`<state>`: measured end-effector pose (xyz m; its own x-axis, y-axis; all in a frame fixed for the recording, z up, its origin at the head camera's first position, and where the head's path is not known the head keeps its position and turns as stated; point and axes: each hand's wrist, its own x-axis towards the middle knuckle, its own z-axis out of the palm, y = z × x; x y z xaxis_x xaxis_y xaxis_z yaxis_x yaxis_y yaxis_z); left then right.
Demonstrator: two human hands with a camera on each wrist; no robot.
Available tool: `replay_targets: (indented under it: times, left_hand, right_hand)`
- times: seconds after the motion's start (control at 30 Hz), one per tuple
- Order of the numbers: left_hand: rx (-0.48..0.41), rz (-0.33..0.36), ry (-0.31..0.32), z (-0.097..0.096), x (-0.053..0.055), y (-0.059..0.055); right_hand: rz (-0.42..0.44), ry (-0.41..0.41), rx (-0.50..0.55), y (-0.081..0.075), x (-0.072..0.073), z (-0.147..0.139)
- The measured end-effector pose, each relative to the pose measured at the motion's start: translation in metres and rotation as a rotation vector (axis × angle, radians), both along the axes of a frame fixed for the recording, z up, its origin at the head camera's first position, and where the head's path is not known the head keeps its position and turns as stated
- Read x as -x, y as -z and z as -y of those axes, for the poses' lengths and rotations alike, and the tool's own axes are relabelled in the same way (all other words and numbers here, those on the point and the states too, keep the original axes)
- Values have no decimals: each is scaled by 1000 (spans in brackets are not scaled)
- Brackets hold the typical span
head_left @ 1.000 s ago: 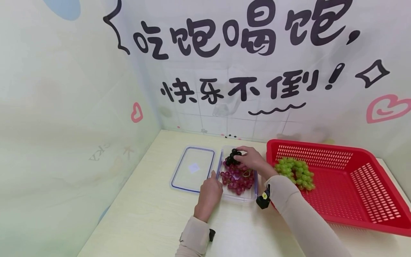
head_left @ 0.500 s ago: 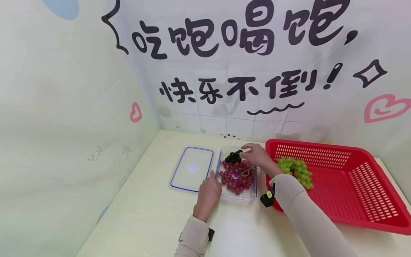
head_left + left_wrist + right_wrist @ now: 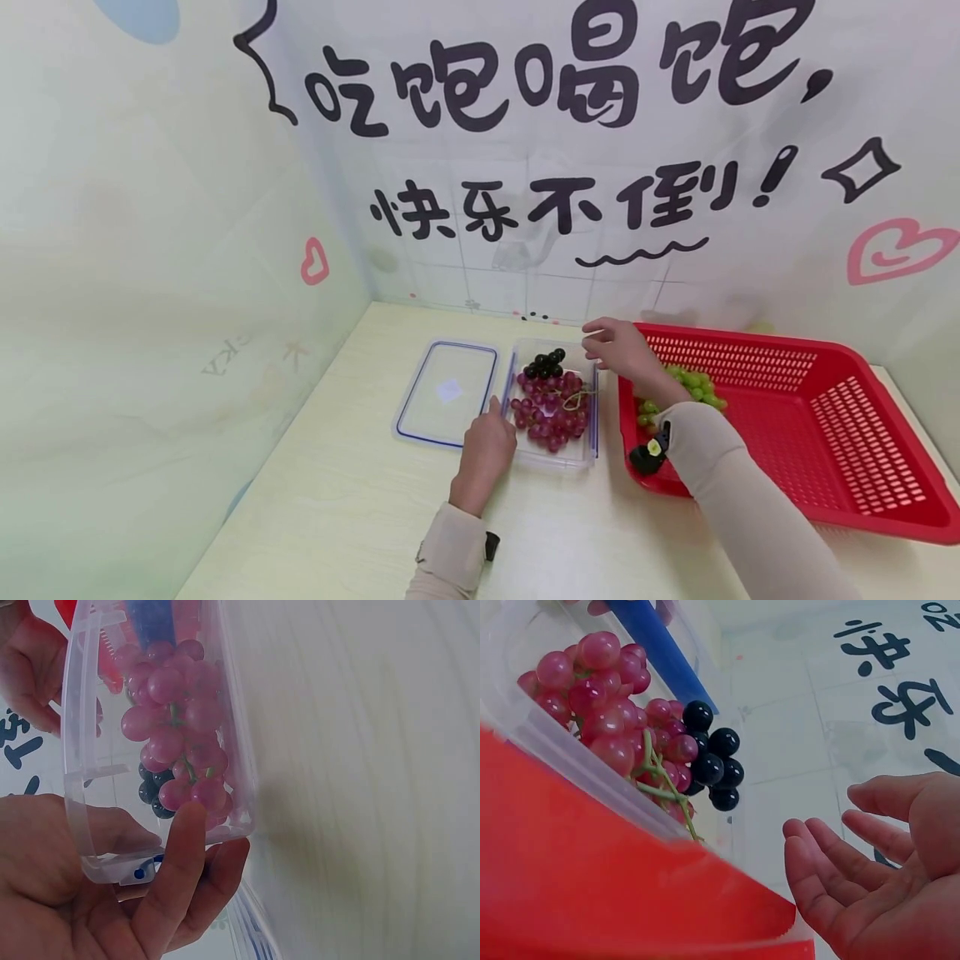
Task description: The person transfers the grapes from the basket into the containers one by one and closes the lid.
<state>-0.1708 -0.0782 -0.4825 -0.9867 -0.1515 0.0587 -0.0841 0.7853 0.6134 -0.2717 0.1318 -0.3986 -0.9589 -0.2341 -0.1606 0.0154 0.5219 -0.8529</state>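
Observation:
A clear plastic food container [image 3: 555,461] stands on the table. In it lie red grapes [image 3: 551,417], with a small bunch of black grapes [image 3: 545,364] at the far end. My left hand [image 3: 487,454] grips the container's wall on the left near side; the left wrist view shows the thumb on one side of the wall and fingers [image 3: 176,877] on the other. Nothing is in my right hand [image 3: 622,350], which hovers by the far right corner of the container, next to the basket. Its fingers [image 3: 847,859] are loosely bent and apart.
A red basket [image 3: 840,475] stands to the right, with green grapes [image 3: 697,385] at its left end, partly behind my right wrist. Left of the container lies its clear lid [image 3: 446,417] with a blue seal. A printed wall sheet [image 3: 487,283] borders the table's back.
My right hand has let go of the black grapes and moved right, out of the container toward the basket. The black grapes stay in the container. My left hand keeps its place.

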Motion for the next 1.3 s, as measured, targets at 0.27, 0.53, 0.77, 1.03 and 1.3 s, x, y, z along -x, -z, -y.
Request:
replay_targets:
  times: [0.27,0.53,0.77,1.03,1.3]
  left_hand:
    - [1,21,0,0,0,1]
    - [9,15,5,1,1,2]
    - [11,12,9,1,1,2]
    - [12,12,8,1,2,2]
    - [3,22,9,1,1,1]
  right_hand:
    - [-60,47,-38,-2,0,-22]
    - [-71,64,-68,-5,-1,-41]
    - [-78,55,-103,-3,-2,-54]
    - [-66,72,-98,1,-1,-70]
    - [-27,117,-106,5,-3,-89]
